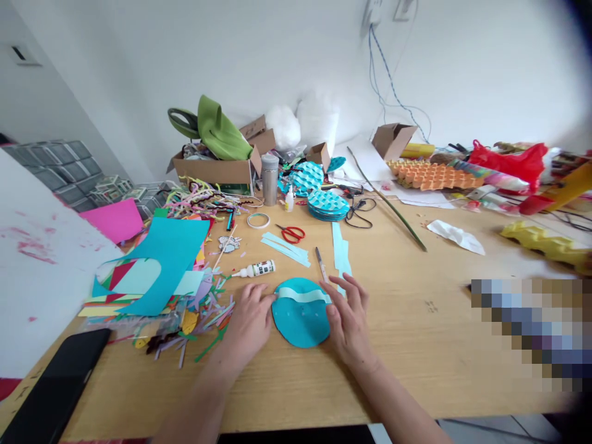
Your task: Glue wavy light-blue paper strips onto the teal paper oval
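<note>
Wooden table [416, 345]: teal disc [303, 327] between hands [252, 317] [350, 324], pale strip [300, 296] across it.

Round disc [303, 330] teal, flecked with pale specks; strip [303, 297] across it light aqua. Stacked discs [327, 205] behind show pale-blue patches over teal, checker-like. Elsewhere: magenta sheet [115, 219], orange egg tray [437, 177], bright red bag [509, 165], black phone [58, 376].

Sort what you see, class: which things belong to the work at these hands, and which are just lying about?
Belonging: blue disc, pale strip across it; probably spare strips, fallen white bottle, scissors.

Seemingly just lying about: phone, flask, green stick, red bag.
</note>
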{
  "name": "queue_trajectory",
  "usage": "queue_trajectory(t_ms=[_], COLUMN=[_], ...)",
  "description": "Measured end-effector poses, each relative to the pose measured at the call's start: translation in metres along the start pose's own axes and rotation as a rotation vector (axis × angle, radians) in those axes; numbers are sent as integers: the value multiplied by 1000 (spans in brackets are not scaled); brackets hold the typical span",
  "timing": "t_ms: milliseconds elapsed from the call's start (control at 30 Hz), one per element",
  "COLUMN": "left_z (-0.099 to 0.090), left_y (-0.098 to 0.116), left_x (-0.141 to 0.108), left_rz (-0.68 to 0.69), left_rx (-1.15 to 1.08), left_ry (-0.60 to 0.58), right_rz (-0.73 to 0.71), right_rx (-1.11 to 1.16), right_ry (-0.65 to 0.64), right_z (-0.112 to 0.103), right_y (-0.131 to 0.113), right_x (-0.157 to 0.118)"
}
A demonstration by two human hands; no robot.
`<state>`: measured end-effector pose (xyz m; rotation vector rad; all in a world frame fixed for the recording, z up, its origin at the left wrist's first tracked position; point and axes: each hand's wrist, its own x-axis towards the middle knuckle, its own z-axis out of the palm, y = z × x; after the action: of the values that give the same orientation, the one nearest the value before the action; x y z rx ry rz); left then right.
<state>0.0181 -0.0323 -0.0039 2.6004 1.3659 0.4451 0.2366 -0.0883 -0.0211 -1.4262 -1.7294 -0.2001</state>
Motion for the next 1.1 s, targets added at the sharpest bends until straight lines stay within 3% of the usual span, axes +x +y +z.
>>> queue_trajectory(t_ms=[100,233,467,700,800,933,1100], left_z=[-2,-6,14,25,27,33,35], left_y=[5,30,68,73,74,74,73], left_x=[1,-3,-3,4,3,2,1], left_rz=[-12,7,95,85,78,73,91], left_rx=[16,101,231,287,292,296,295], left_ry=[102,281,157,131,124,150,166], right_rz=[97,191,228,208,167,84,11], right_rx=[41,102,147,141,128,37,-71], right_ry=[139,186,203,140,43,-84,-113], right_z=[-3,-3,-2,-7,-11,-18,-19], right_y=[5,12,16,15,16,20,21], right_x=[2,3,3,4,2,-9,-23])
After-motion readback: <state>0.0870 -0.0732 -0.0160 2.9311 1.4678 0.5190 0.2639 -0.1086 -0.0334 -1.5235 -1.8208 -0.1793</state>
